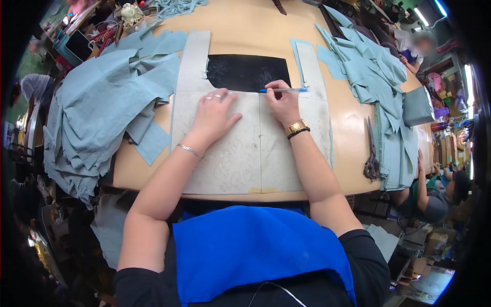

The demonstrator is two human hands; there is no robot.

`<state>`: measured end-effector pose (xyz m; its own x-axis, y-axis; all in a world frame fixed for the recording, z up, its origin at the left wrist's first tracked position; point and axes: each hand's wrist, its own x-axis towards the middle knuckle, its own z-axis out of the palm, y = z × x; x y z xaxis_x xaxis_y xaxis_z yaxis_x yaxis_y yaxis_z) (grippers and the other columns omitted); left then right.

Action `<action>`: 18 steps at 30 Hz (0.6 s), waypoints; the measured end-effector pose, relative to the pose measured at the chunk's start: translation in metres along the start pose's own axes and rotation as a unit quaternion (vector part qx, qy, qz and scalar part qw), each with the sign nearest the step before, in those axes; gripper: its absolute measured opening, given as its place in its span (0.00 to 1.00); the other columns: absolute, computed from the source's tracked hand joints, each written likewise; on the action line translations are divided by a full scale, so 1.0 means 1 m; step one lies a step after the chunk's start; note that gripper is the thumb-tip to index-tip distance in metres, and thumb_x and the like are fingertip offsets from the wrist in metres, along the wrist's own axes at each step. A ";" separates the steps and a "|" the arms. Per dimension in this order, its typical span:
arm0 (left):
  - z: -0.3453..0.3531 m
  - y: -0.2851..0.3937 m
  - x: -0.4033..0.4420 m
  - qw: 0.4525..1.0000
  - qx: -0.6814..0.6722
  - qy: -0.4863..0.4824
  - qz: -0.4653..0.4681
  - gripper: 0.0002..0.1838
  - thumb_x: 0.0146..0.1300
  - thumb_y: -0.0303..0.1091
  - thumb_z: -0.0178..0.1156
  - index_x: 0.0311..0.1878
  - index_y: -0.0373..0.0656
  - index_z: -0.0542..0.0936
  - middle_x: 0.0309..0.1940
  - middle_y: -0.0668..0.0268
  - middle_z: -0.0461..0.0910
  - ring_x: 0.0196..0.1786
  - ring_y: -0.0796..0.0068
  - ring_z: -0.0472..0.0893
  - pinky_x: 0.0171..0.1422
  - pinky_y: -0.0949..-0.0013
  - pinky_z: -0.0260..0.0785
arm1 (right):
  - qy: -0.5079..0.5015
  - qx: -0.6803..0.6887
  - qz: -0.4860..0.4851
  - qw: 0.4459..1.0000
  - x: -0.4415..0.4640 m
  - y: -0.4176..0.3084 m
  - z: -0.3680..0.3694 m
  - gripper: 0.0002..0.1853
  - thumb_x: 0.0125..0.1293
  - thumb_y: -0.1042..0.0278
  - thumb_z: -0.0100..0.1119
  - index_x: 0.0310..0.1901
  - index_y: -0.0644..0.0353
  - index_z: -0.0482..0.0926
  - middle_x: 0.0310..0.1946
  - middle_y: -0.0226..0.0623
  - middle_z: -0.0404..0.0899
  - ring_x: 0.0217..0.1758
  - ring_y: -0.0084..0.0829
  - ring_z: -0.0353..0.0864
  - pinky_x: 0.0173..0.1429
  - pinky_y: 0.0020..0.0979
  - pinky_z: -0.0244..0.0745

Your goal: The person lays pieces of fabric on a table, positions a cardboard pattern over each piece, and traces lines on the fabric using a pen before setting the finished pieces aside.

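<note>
Two bare hands are at work on a big, pale board (230, 148), which lies flat on the tan table (240, 30) right in front of the person. The left hand (214, 113) rests on the board with its palm down, and its fingers are a bit wide and hold nothing. The right hand (282, 102) has its fingers close together, and they pinch a thin blue pen (294, 90) that lies sideways over the board, near the low edge of the big gap at the top. A dark sheet (248, 70) shows in that gap. This looks like a time for marking by that edge, with one hand to press and one to draw, but I cannot tell if the pen touches anything or makes a line. The next move calls for a flat left palm, so the board does not slip, and a soft, slow pen. A bit of blue-green cloth (295, 48) peeks out at the board's side. More cloth lies in a messy heap on the left (97, 107) and in a long pile on the right (371, 69). Dark scissors (371, 166) lie beside the right pile.
</note>
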<state>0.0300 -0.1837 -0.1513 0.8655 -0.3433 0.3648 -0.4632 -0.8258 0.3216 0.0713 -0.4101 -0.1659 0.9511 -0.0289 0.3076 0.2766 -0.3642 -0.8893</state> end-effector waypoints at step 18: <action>-0.016 -0.012 -0.013 0.994 0.048 -0.020 -0.099 0.36 0.51 0.64 0.67 0.58 0.51 0.77 0.66 0.51 0.66 0.72 0.52 0.60 0.72 0.37 0.50 | -0.108 0.050 -0.013 0.993 0.051 -0.035 0.113 0.06 0.61 0.68 0.61 0.35 0.62 0.81 0.23 0.29 0.81 0.25 0.15 0.76 0.31 0.22 0.72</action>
<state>0.0210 -0.1619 -0.1456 0.9457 -0.1858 0.2669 -0.2643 -0.9173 0.2978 0.1254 -0.2936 -0.1569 0.9475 0.1840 0.2614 0.3042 -0.2679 -0.9142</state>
